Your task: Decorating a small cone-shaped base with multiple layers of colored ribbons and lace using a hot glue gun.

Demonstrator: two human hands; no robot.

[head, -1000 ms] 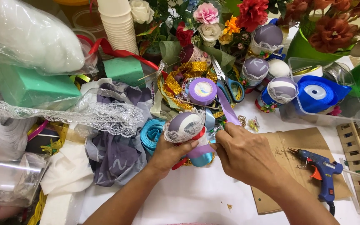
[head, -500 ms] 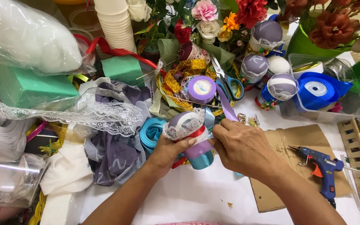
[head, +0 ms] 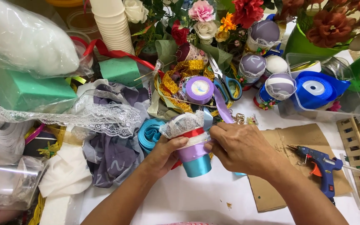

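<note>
- The ribbon-wrapped cup (head: pixel 193 146) is gripped above the desk (head: pixel 196 200) by the closed left hand (head: pixel 163 153), while the right hand (head: pixel 240 148) is pinched shut on its ribbon band.
- The band could slip if tension is lost (judged).
- A blue ribbon roll (head: pixel 315 88) is held in the clear tub (head: pixel 357 109).

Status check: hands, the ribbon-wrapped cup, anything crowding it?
Left hand grips the ribbon-wrapped cup from the side. Right hand pinches ribbon at its right edge. Teal ribbon roll and purple cloth crowd the left; glue gun lies clear, right.
</note>
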